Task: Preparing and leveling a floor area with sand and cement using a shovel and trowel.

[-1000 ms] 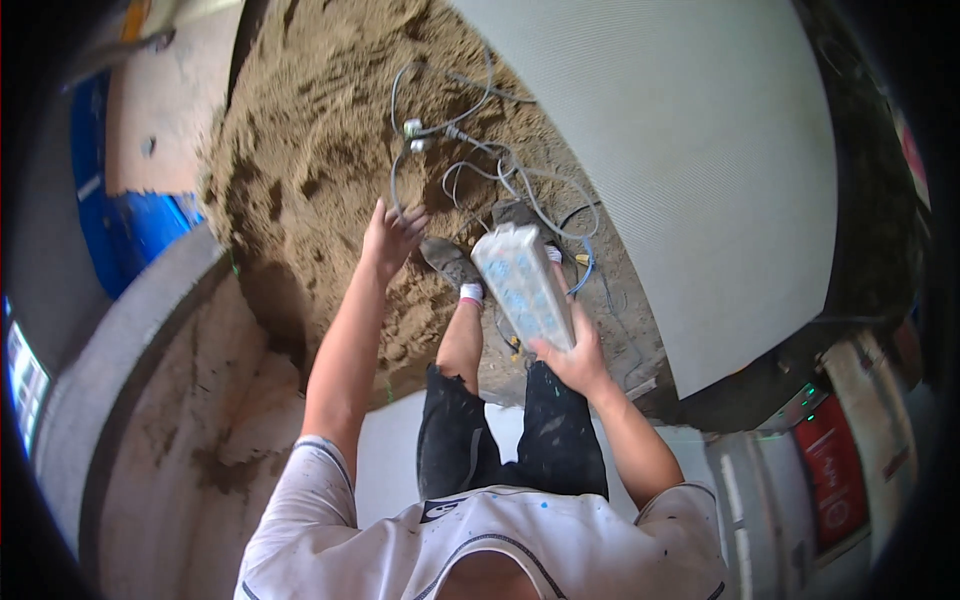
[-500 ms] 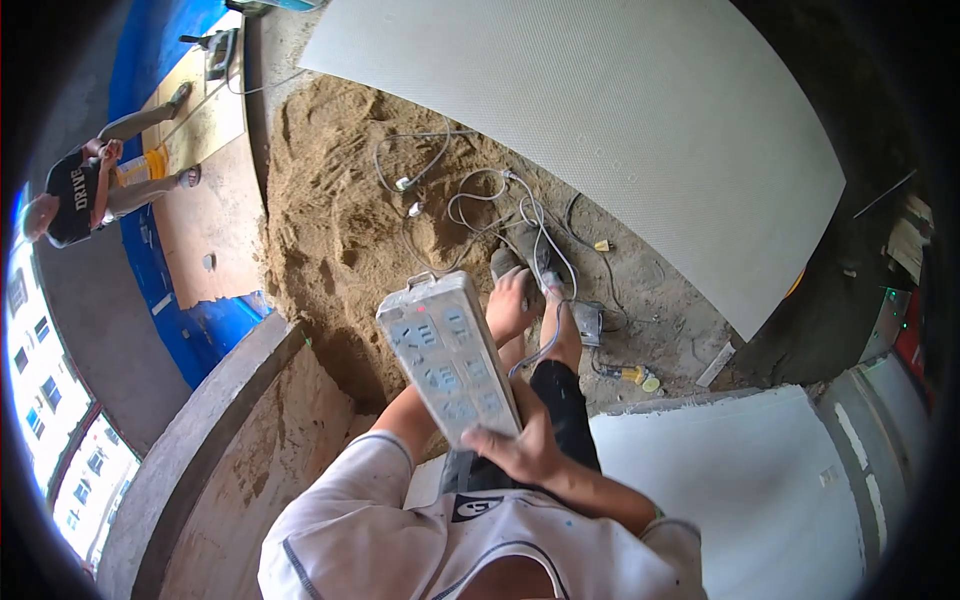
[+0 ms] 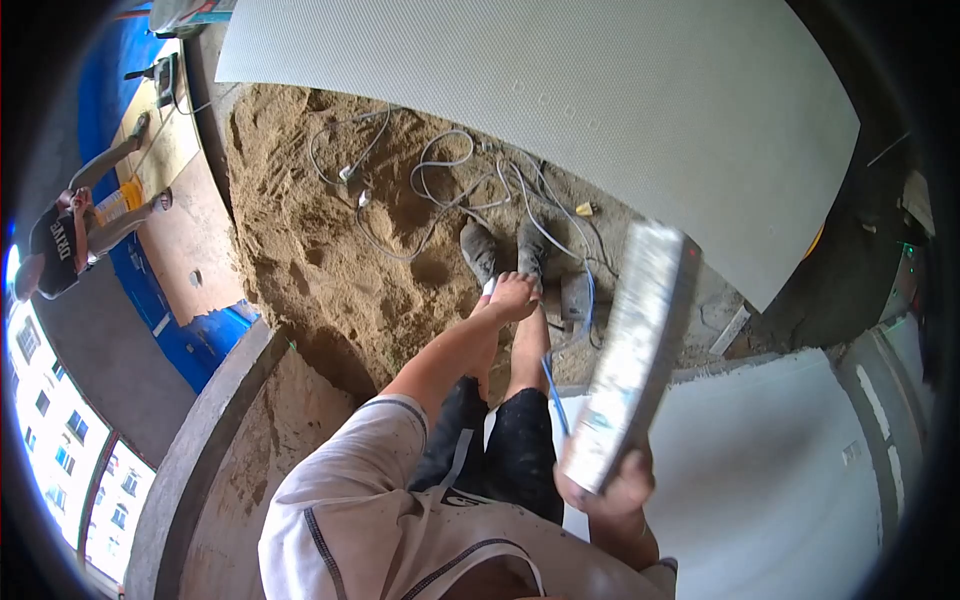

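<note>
Upright in my right hand [image 3: 625, 482] is a long grey-white power strip [image 3: 625, 350], gripped round its lower end. Its long side faces me, bright with glare, so the sockets are hardly visible. A thin bluish cord [image 3: 556, 392] runs up beside its lower end. My left hand [image 3: 516, 296] hangs over my shins, fingers curled down. A small white thing [image 3: 489, 287] shows beside that hand; I cannot make out what it is. Beyond my shoes [image 3: 479, 248], a pale cable [image 3: 447, 165] lies in loops.
A large pale textured sheet [image 3: 560, 110] spans the far side. Sand [image 3: 290, 200] lies ahead-left, with two white plugs [image 3: 347, 173] on it. A yellow connector [image 3: 585, 209] lies right of my shoes. A concrete curb [image 3: 190, 440] curves left; another person [image 3: 65, 240] is beside a yellow bucket [image 3: 118, 203].
The power strip has swung right and turned from sockets-up to side-on in my right hand. My left arm has come out from behind it, and the view has shifted a little right.
</note>
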Tool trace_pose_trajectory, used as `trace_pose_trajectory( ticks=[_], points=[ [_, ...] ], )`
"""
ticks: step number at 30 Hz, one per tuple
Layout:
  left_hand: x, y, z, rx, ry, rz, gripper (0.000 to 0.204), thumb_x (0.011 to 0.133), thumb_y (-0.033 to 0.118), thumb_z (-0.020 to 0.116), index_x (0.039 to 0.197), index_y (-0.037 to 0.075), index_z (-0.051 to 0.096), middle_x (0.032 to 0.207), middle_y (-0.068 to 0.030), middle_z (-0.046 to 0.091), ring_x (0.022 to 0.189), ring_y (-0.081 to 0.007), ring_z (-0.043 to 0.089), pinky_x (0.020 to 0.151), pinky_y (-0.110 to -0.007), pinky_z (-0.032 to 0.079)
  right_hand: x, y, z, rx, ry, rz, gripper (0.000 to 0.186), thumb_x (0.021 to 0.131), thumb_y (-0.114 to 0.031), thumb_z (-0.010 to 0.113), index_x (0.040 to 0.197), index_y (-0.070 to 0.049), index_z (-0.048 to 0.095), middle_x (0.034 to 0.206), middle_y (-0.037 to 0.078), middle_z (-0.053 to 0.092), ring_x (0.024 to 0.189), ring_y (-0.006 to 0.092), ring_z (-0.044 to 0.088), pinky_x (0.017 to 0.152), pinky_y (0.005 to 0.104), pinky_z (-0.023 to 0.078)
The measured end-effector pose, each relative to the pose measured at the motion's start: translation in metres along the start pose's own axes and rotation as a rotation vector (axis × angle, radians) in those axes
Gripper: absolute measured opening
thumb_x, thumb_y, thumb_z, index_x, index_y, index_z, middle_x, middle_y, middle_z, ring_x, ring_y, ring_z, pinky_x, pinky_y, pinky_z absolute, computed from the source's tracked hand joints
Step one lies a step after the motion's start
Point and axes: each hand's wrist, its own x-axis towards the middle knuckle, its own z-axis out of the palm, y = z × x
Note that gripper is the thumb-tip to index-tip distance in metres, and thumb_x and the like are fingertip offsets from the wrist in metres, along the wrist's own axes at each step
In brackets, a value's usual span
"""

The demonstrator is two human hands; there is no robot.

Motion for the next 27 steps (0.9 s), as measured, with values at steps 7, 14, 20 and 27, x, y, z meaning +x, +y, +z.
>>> trace_pose_trajectory(
  ticks=[7, 14, 20, 27],
  points=[
    [0.122, 0.002, 0.083, -1.130, 0.272, -0.790, 0.105, 0.081, 0.065, 0.075, 0.144, -0.014, 0.045, 0.146, -0.0334, 0.052, 0.139, -0.0411, 0.050, 0.112, -0.040, 0.044, -0.106, -0.027, -0.114, 0.169, 0.079, -0.136, 0.059, 0.097, -0.026, 0.068, 0.141, 0.002, 0.041, 0.111, 0.022, 0.057, 0.078, 0.0334, 0.065, 0.063, 0.0415, 0.057],
    [0.215, -0.007, 0.113, -2.342, 0.358, -0.714, 0.035, 0.103, 0.047, 0.061, 0.106, 0.012, 0.063, 0.076, -0.0011, 0.059, 0.065, -0.0149, 0.056, 0.062, -0.035, 0.048, -0.185, -0.033, -0.163, 0.306, 0.263, 0.071, 0.062, 0.077, -0.025, 0.091, 0.109, -0.002, 0.044, 0.087, 0.011, 0.050, 0.067, 0.0216, 0.049, 0.054, 0.0385, 0.042],
    [0.106, 0.056, 0.044, -1.905, 0.300, -0.517, 0.033, 0.108, 0.038, 0.052, 0.090, 0.013, 0.062, 0.065, 0.0059, 0.046, 0.056, -0.0075, 0.039, 0.050, -0.028, 0.030, -0.042, -0.076, -0.161, -0.881, 0.632, 0.130, 0.065, 0.093, -0.020, 0.066, 0.149, -0.003, 0.041, 0.106, 0.011, 0.065, 0.077, 0.0173, 0.061, 0.059, 0.0304, 0.050],
    [-0.074, 0.140, -0.095, -1.918, 0.023, -0.226, 0.020, 0.110, 0.022, 0.052, 0.113, 0.004, 0.061, 0.090, -0.0026, 0.061, 0.084, -0.0156, 0.059, 0.082, -0.031, 0.049, 0.154, -0.032, -0.247, -1.612, 0.128, 0.327, 0.046, 0.088, -0.021, 0.076, 0.127, -0.001, 0.062, 0.103, 0.016, 0.073, 0.090, 0.0258, 0.070, 0.079, 0.0397, 0.055]
  ],
)
